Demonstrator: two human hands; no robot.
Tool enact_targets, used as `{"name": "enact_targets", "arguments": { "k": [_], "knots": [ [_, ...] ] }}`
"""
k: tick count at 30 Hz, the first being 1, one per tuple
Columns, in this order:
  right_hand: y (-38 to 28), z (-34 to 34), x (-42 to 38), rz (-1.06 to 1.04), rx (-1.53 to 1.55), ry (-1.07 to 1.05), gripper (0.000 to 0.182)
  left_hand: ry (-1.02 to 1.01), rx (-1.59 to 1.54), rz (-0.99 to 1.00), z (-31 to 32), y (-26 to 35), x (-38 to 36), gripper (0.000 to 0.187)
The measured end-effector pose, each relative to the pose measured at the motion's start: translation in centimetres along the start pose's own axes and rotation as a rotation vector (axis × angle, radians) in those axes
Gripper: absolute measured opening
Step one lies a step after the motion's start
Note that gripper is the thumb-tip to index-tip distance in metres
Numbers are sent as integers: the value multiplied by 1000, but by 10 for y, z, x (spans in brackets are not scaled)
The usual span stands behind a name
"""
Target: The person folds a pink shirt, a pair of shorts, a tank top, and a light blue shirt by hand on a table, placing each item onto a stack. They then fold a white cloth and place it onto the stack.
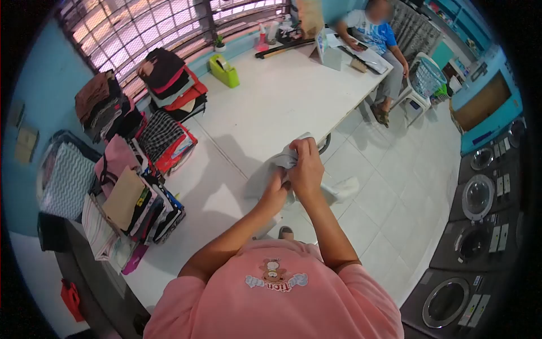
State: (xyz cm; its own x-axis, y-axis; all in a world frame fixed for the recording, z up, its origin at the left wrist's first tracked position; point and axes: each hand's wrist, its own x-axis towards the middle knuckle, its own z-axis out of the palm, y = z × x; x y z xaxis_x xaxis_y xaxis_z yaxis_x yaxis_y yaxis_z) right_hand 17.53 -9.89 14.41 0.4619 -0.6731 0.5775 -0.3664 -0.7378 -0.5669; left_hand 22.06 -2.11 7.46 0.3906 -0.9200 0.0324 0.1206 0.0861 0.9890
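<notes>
A pale grey piece of clothing (286, 159) is bunched between my two hands, over the near edge of the white table. My left hand (275, 188) is closed on the cloth from below, its fingers partly hidden in the folds. Just to the right and higher, my right hand (307, 169) pinches the same cloth with bent fingers. A loose whitish end of it (342, 190) hangs to the right over the floor, and another part spreads left of my hands near the tabletop.
Piles of folded clothes (127, 198) stand along the left of the table (265, 85). A green tape dispenser (224, 70) is by the window. At the far right end a person (370, 34) sits with papers. Front-loading machines (446, 302) line the right wall.
</notes>
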Motion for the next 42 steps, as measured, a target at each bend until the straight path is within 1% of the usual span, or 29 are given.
{"name": "enact_targets", "arguments": {
  "k": [1,2,3,4,5,7,8,9,11,12,13,14,15,16,17,18,19,21,22,25,26,28,29,31,35,37,38,40,42],
  "knots": [
    [-4,1,-2,-10,8,-12,32,108,-132,47,0,4,10,32],
    [-7,0,-6,-61,26,-46,30,122,-133,49,1,7,14,32],
    [-9,0,-11,-109,42,-77,29,172,-314,-17,3,16,17,32],
    [-10,0,-13,-59,110,-68,25,218,-494,-80,1,21,19,32],
    [-11,-2,-15,-68,118,-71,25,228,-492,-72,-5,21,23,32],
    [-15,-11,-20,-76,398,-190,26,362,-571,-129,-19,7,30,32],
    [-12,-11,-26,-146,472,-257,25,307,-773,-70,-41,-87,55,28],
    [-12,-11,-30,-230,499,-291,25,308,-774,-67,-49,-74,58,28],
    [-9,-18,-36,-169,558,-262,17,226,-596,-389,-66,-7,56,22],
    [-4,-18,-36,-170,560,-263,17,175,-81,-16,-54,30,47,22],
    [4,-16,-36,-22,602,-182,14,178,-80,-14,-52,32,45,22],
    [9,-16,-35,127,642,-98,12,149,-440,-17,-51,33,43,21],
    [9,-17,-31,123,644,-96,12,112,-800,-20,-49,36,41,21],
    [10,-19,-26,250,683,-133,13,70,-1028,-112,-50,42,38,22],
    [10,-21,-21,377,719,-170,15,66,-1026,-109,-48,46,36,22],
    [14,-15,-20,314,716,-202,21,59,-1006,-76,-45,49,34,23],
    [15,-12,-21,312,714,-196,21,51,-986,-42,-42,52,32,24],
    [13,-5,-24,326,869,-295,23,35,-912,-18,-39,58,30,26],
    [19,2,-28,390,907,-315,20,25,-840,7,-38,60,29,28],
    [27,8,-29,401,766,-342,17,29,-793,106,-35,66,31,31],
    [30,11,-30,398,768,-342,17,29,-791,109,-37,67,31,31],
    [33,16,-30,260,732,-252,17,-14,-1042,34,-42,69,32,34],
    [33,17,-30,258,732,-254,17,-13,-1043,36,-42,68,31,34],
    [33,16,-31,271,724,-269,15,37,-781,97,-38,68,30,34],
    [31,12,-31,411,795,-325,16,23,-803,62,-32,82,27,34],
    [18,-1,-18,413,802,-97,22,-42,-897,0,-29,90,26,34],
    [16,-5,-12,382,813,-55,27,-46,-898,-2,-27,93,28,34],
    [8,-19,1,373,806,-44,27,-119,-876,-84,-23,97,31,35],
    [-4,-31,14,378,817,3,26,-103,-842,-122,-21,90,32,35]
  ]
}}
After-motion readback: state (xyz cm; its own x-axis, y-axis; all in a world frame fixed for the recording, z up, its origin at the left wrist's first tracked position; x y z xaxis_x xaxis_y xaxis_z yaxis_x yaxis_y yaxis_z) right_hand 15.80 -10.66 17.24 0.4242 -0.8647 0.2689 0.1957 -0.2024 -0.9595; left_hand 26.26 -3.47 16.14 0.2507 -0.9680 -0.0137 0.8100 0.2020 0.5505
